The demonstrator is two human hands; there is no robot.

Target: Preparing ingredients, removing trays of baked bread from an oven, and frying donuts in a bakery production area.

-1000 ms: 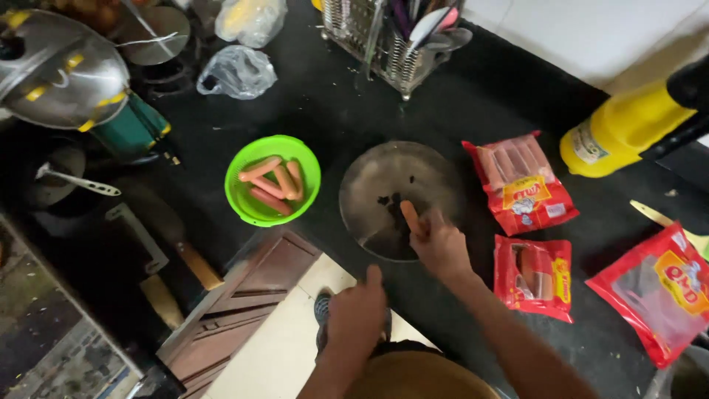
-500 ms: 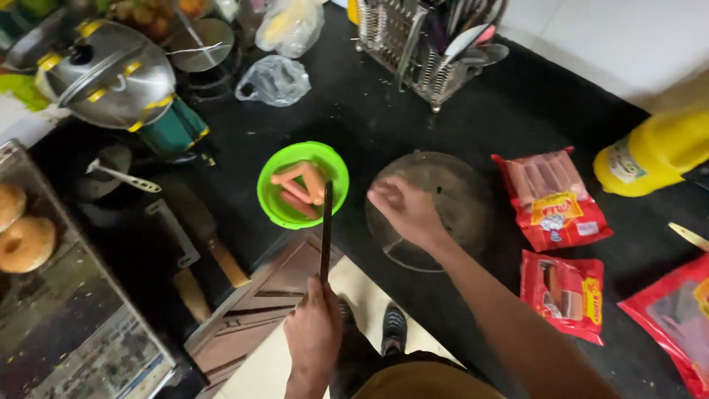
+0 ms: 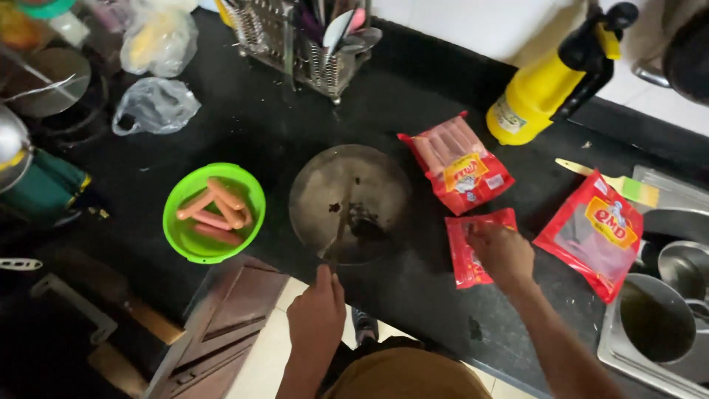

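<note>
My left hand (image 3: 316, 310) grips a knife (image 3: 337, 235) whose blade lies across a round steel plate (image 3: 369, 177) on the black counter. My right hand (image 3: 502, 251) rests on a small red sausage packet (image 3: 464, 251) right of the plate, fingers on its top edge. A second red packet (image 3: 456, 164) full of sausages lies just beyond it. To the plate's left, a green bowl (image 3: 185, 236) holds several peeled sausages (image 3: 218, 207).
A third red packet (image 3: 597, 233) lies by the steel sink (image 3: 665, 325) at right. A yellow spray bottle (image 3: 543, 89) stands at the back, a wire cutlery rack (image 3: 310, 44) behind the plate, plastic bags (image 3: 153, 103) back left, an open wooden drawer (image 3: 221, 318) below the counter edge.
The knife, held upright before, now lies on the plate. My right hand has moved from above the plate rightward onto the small red packet. The view has shifted.
</note>
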